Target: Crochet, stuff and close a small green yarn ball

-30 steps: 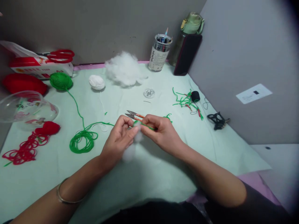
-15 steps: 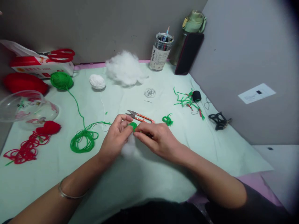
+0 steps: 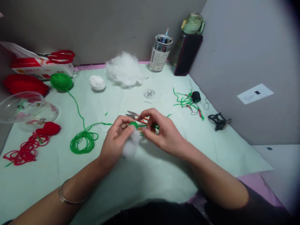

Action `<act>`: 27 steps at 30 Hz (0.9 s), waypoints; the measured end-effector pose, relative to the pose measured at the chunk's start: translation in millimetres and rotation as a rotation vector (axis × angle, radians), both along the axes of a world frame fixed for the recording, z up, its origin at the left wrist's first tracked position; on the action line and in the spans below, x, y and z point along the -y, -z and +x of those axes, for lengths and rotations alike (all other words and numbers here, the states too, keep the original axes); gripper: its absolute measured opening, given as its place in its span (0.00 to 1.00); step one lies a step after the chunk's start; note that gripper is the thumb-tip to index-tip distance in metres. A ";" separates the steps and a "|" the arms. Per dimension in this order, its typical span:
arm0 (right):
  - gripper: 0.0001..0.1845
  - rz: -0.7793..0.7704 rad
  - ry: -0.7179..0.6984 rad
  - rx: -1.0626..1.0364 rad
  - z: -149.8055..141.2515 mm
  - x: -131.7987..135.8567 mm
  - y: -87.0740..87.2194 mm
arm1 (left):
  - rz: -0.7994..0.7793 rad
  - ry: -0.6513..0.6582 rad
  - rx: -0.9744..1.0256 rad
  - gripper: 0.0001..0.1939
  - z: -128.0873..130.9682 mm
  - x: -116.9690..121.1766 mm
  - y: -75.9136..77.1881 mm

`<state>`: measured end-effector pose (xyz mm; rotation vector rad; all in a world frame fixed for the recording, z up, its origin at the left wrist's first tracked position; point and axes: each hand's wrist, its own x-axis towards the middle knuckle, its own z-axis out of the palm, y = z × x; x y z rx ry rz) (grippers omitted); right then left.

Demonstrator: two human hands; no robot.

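Note:
My left hand (image 3: 117,134) pinches a small green crocheted piece (image 3: 133,124) between thumb and fingers. A tuft of white stuffing (image 3: 130,147) hangs below it, beside the thumb. My right hand (image 3: 161,131) is closed just to the right, on what looks like a crochet hook (image 3: 140,129); only a gold-coloured bit shows at the fingertips. A short green strand spans from the piece toward this hand. Orange-handled thread snips (image 3: 133,114) lie behind both hands, their handles partly covered by my right fingers. From a green yarn coil (image 3: 82,142), a strand leads to my left hand.
At the left are a green yarn ball (image 3: 61,82), red yarn (image 3: 24,150), a clear plastic cup (image 3: 47,112) and a tissue box (image 3: 42,67). White fluff (image 3: 125,70), a pen jar (image 3: 160,56) and a phone (image 3: 188,56) stand behind. Yarn scraps (image 3: 185,98) and a claw clip (image 3: 219,121) lie right.
My right hand has drawn slightly away to the right and its index finger has lifted over the snips. A green strand now shows between the hands, and more stuffing is visible.

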<state>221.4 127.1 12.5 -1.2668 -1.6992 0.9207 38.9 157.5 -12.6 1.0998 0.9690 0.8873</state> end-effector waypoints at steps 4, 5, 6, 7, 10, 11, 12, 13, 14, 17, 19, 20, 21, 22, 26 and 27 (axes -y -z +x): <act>0.06 0.120 -0.066 0.206 -0.5 -1.1 10.6 | -0.102 -0.015 0.043 0.05 -0.6 -1.1 1.9; 0.05 0.124 -0.058 0.208 -1.1 -1.6 11.8 | -0.108 -0.009 0.042 0.05 -0.6 -1.0 2.5; 0.04 0.112 -0.046 0.202 -1.7 -2.1 12.4 | -0.107 0.000 0.041 0.05 -0.6 -0.8 3.1; 0.05 0.087 -0.029 0.189 -2.4 -2.7 12.5 | -0.102 0.009 0.042 0.06 -0.6 -0.2 3.7; 0.10 -0.033 0.013 0.118 -3.8 -3.7 11.5 | -0.080 0.047 0.041 0.07 -1.4 1.8 3.8; 0.12 -0.071 0.024 0.093 -3.9 -3.8 11.3 | -0.074 0.062 0.039 0.09 -1.7 2.1 3.2; 0.12 -0.101 0.036 0.071 -3.8 -3.8 11.2 | -0.068 0.081 0.037 0.11 -2.0 2.1 2.3; 0.13 -0.120 0.047 0.050 -3.5 -3.9 11.1 | -0.057 0.101 0.039 0.11 -2.2 1.6 1.3; 0.14 -0.132 0.054 0.030 -3.0 -4.0 10.9 | -0.044 0.121 0.044 0.11 -2.4 0.7 0.4; 0.16 -0.164 0.052 -0.035 -0.8 -4.6 7.4 | 0.009 0.157 0.059 0.11 -2.4 -3.6 -0.5; 0.14 -0.189 0.026 -0.055 -0.2 -4.3 2.7 | 0.036 0.153 0.056 0.11 -2.5 -6.2 0.5; 0.13 -0.205 0.001 -0.058 -0.6 -3.5 0.2 | 0.045 0.142 0.046 0.10 -2.6 -7.0 1.3; 0.12 -0.215 -0.029 -0.058 -1.8 -2.3 -1.9 | 0.058 0.127 0.029 0.09 -2.7 -7.4 2.0; 0.11 -0.217 -0.059 -0.050 -3.6 -0.7 -3.3 | 0.074 0.106 0.005 0.08 -2.8 -7.5 2.7; 0.11 -0.091 -0.121 0.075 -14.7 5.4 1.7 | 0.115 0.027 -0.086 0.06 -2.8 -6.3 5.0; 0.10 -0.032 -0.125 0.119 -16.9 5.9 4.9 | 0.090 0.017 -0.091 0.06 -2.6 -6.1 5.5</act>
